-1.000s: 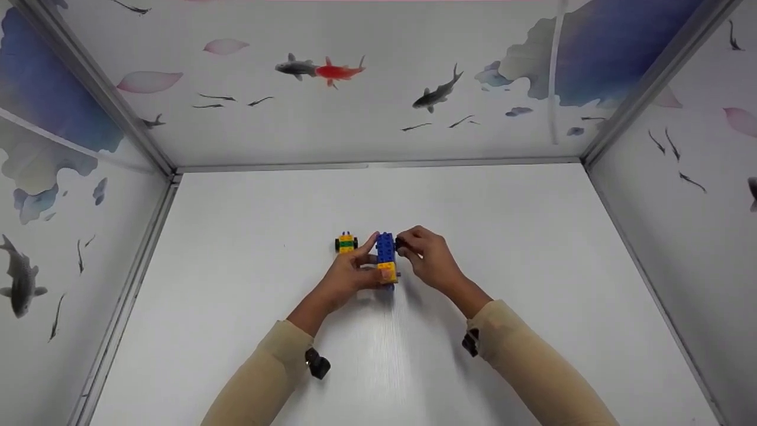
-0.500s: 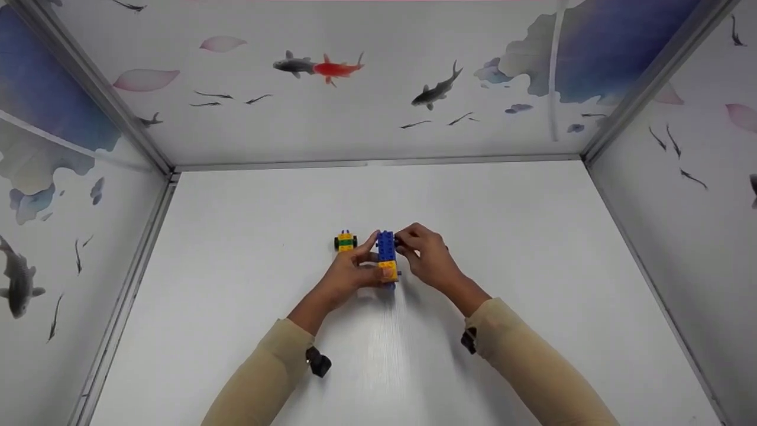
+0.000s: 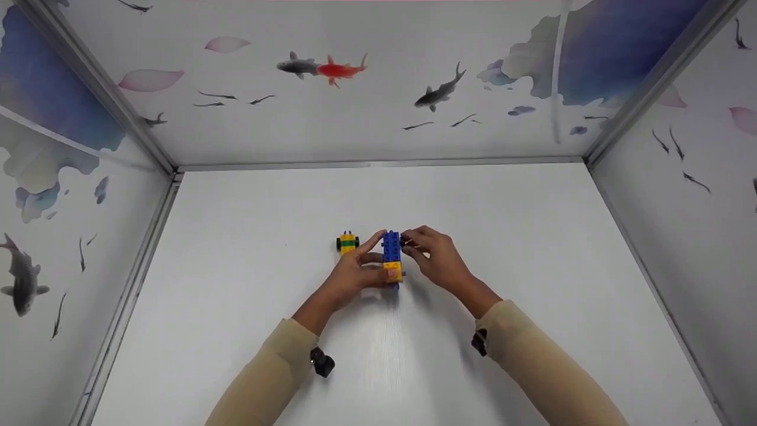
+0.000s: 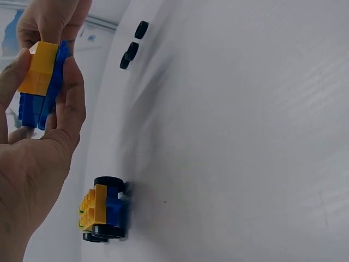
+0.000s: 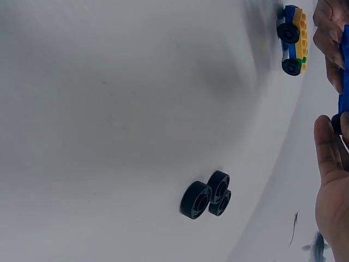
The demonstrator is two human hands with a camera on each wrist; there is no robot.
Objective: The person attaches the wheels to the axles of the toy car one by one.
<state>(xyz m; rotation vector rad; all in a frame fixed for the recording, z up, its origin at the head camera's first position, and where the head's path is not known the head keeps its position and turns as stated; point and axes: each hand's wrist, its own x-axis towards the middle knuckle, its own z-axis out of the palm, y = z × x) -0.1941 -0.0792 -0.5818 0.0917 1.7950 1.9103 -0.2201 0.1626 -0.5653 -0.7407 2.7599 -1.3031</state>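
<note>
My left hand (image 3: 352,275) grips a toy car body of blue and yellow building bricks (image 3: 391,247), holding it above the table with thumb and fingers on either side. Blue studs face up, and the yellow brick (image 4: 41,71) sits at the end nearer me. On the right flank of this body, my right hand (image 3: 439,258) pinches a small black wheel (image 5: 336,124) between thumb and fingertips, right at the blue side. A bare axle stub (image 3: 404,274) sticks out beside the yellow brick. The fingers partly cover the wheel.
A small yellow, green and blue brick car (image 3: 348,242) with black wheels stands on the white table (image 3: 248,284), just left of the left hand. Three loose black wheels (image 5: 196,200) lie on the table, hidden from the head view. Printed panels (image 3: 378,118) wall in the table.
Both hands and the toy car body have shifted slightly to the right together. The grips look the same, and the small car stands where it was.
</note>
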